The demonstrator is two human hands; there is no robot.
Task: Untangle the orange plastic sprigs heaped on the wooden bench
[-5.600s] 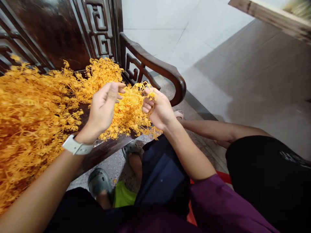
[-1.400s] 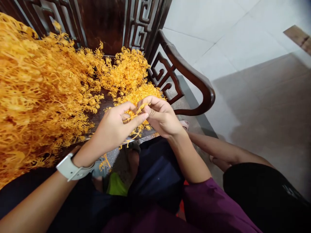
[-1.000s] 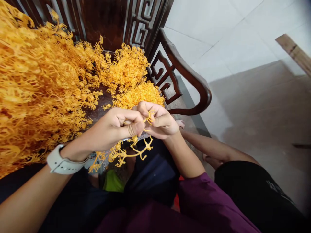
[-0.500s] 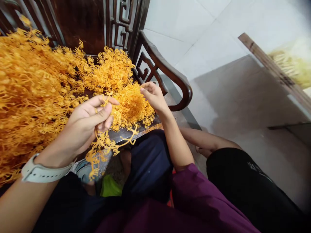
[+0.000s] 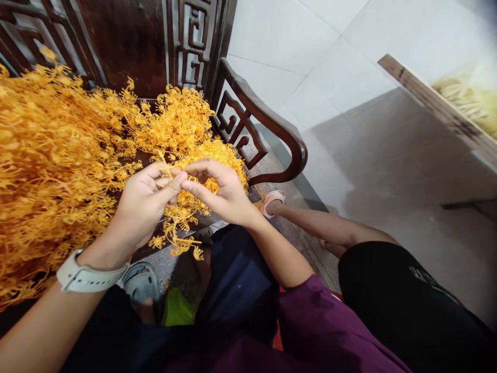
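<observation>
While the carved backrest (image 5: 120, 49) fills the upper left of the frame, its curved armrest (image 5: 277, 116) sweeps round at the upper centre, shutting in the seat beyond the hands. Pale tiles (image 5: 279, 31) cover the wall, and at upper right a wooden board (image 5: 427, 98) juts in with something pale yellow (image 5: 471, 98), too blurred to make out. On the lower right I see black shorts (image 5: 392, 285), a bare leg and a pinkish shoe (image 5: 274, 199); at lower centre-left, a grey clog (image 5: 142, 282) and something bright green (image 5: 178, 308).

The left hand (image 5: 149, 202), a whitish band (image 5: 91, 274) round its wrist, pinches a sprig (image 5: 179, 242) left of centre. The right hand (image 5: 221, 194) is curled, thumb tip against the left fingertips; whether it grips anything I can't tell. The hands hide much of the sprig. It is orange-yellow, thin and branching, with spidery, flower-like tips, and it dangles before the seat's front edge. More of the same lies in a big tangled heap (image 5: 54, 197) at left, and in smaller clumps (image 5: 180, 116) near the centre.
</observation>
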